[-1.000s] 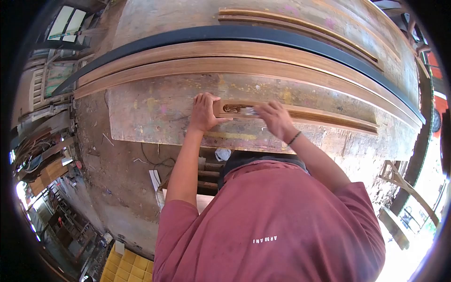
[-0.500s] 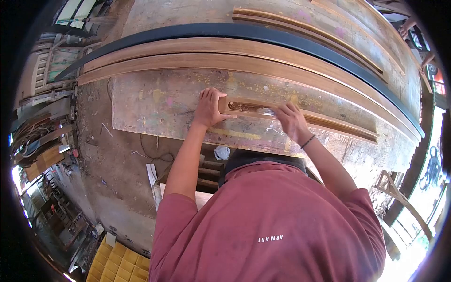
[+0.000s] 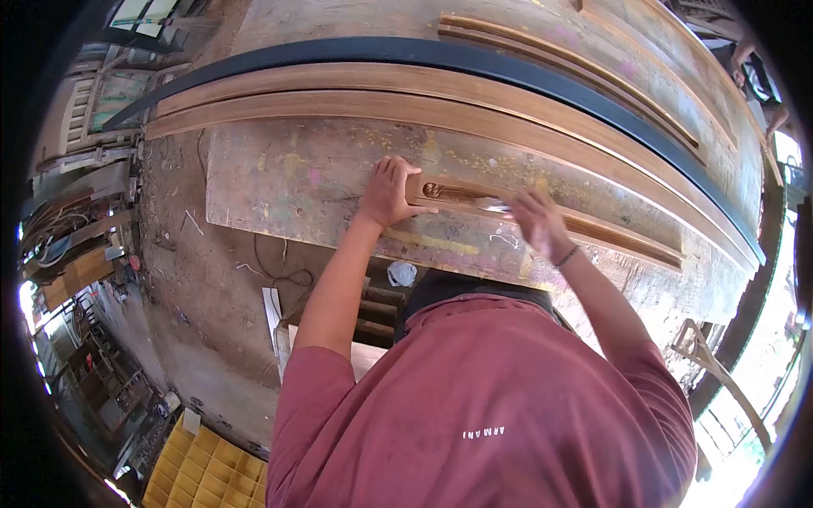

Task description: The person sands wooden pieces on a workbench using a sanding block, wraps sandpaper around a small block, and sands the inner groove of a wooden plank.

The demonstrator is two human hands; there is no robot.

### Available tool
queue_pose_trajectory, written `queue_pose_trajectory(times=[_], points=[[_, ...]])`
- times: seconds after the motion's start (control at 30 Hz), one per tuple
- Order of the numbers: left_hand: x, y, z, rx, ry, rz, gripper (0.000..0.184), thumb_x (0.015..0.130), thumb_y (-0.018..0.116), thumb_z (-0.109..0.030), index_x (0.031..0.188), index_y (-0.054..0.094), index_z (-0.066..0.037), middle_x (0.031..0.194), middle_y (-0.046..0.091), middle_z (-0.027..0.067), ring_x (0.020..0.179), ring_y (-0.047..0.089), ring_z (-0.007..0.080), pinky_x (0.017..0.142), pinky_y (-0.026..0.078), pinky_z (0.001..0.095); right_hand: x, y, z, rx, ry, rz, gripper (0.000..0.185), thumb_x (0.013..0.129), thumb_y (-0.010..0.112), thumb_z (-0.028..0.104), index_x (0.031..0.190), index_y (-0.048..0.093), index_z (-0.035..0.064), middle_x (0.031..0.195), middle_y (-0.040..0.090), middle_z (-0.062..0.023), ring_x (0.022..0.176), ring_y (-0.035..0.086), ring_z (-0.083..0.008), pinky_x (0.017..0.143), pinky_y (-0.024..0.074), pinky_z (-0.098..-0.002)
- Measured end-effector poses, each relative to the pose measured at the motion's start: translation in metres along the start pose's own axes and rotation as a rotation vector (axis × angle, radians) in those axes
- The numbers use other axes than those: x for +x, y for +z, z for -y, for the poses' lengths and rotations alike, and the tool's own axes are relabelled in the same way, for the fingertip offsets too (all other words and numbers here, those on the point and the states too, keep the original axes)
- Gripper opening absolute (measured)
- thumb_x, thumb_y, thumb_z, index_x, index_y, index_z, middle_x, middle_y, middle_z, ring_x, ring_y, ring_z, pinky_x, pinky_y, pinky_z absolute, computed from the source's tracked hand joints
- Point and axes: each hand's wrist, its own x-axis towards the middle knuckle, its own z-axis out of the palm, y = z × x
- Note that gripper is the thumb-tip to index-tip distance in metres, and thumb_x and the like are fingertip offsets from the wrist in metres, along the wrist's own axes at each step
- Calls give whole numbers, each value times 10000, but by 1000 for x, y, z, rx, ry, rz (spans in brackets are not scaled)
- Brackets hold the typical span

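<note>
A narrow wooden moulding (image 3: 584, 227) lies along the table's near side, with a carved, scroll-like recess (image 3: 449, 191) at its left end. My left hand (image 3: 389, 193) grips that end, fingers on the far side and thumb along the near side. Over the piece, to the right of the carving, my right hand (image 3: 539, 222) is closed and smeared by motion. From its fingers a small shiny, pale tool (image 3: 491, 204) points left onto the recess; its exact kind is too blurred to tell.
Long wooden strips (image 3: 339, 103) and a dark curved strip (image 3: 373, 49) lie beyond the moulding on the paint-spotted table (image 3: 296, 203). More mouldings (image 3: 584, 72) rest farther back. A yellow crate (image 3: 199, 466) stands on the floor. Another person's arm (image 3: 775, 118) shows at far right.
My right hand has shifted slightly right and down with the shiny tool. My left hand keeps its grip on the moulding's end while the whole view shifts a little.
</note>
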Motion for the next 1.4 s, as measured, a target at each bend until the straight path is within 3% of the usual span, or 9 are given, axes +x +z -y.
queue_pose_trajectory(times=[0.07, 0.13, 0.27, 0.43, 0.77, 0.83, 1.1, 1.33, 1.4], points=[[0, 1, -3, 18, 78, -83, 882, 640, 969, -633, 1213, 543, -116, 1127, 566, 132, 1078, 563, 374, 1006, 456, 515, -12, -4, -14, -47, -54, -5, 423, 890, 766, 143, 1296, 695, 51, 1099, 692, -102, 1026, 625, -291, 947, 538, -429], [-1, 2, -2, 10, 42, -52, 898, 640, 965, -634, 1236, 539, -115, 1166, 570, 130, 1116, 558, 374, 1026, 450, 517, -10, -19, -9, 107, 86, 39, 397, 956, 717, 174, 1327, 695, 36, 1090, 696, -101, 996, 635, -298, 919, 550, -440], [-2, 6, 5, -34, 82, -34, 908, 650, 954, -640, 1258, 541, -107, 1204, 576, 130, 1153, 556, 371, 1043, 446, 516, 44, 7, 48, 33, 59, -45, 407, 943, 728, 163, 1323, 692, 24, 1105, 701, -108, 1005, 638, -292, 900, 563, -429], [-2, 4, 3, 7, 53, -31, 915, 649, 952, -640, 1266, 544, -101, 1196, 582, 138, 1142, 560, 375, 1047, 445, 514, 28, 8, 24, 49, -33, -38, 400, 913, 748, 146, 1285, 695, 8, 1093, 693, -99, 990, 639, -289, 886, 571, -405], [-1, 5, 4, -58, 100, -63, 918, 631, 980, -594, 1262, 538, -95, 1189, 584, 148, 1130, 555, 378, 1045, 442, 523, 38, 2, 32, 109, 127, -24, 312, 921, 745, 165, 1203, 703, 38, 1029, 683, -93, 957, 643, -301, 875, 550, -425], [0, 4, 3, -56, 101, -65, 922, 630, 981, -593, 1264, 536, -92, 1188, 584, 147, 1131, 554, 381, 1042, 447, 523, 37, -13, 37, 50, 7, -36, 290, 934, 740, 164, 1189, 706, 32, 1018, 694, -96, 950, 651, -293, 872, 560, -414], [-1, 4, 3, -43, 68, -54, 920, 622, 990, -577, 1259, 539, -91, 1183, 584, 147, 1118, 557, 380, 1031, 459, 519, 37, 20, 27, 62, 48, -35, 286, 899, 771, 123, 1164, 708, 36, 1014, 699, -97, 947, 664, -302, 871, 567, -430], [1, 3, 1, -36, 70, -42, 914, 626, 987, -576, 1270, 542, -103, 1172, 600, 130, 1112, 571, 363, 1049, 452, 503, 32, 3, 22, 100, -57, -97, 338, 953, 740, 199, 1238, 693, 24, 1009, 687, -106, 944, 663, -307, 862, 567, -445], [-1, 1, 1, -30, 48, -45, 915, 630, 983, -582, 1271, 541, -102, 1170, 601, 128, 1110, 573, 363, 1052, 451, 502, 21, -12, 13, 84, 104, 4, 376, 941, 763, 192, 1261, 692, 7, 1020, 686, -112, 992, 672, -289, 877, 574, -440]])
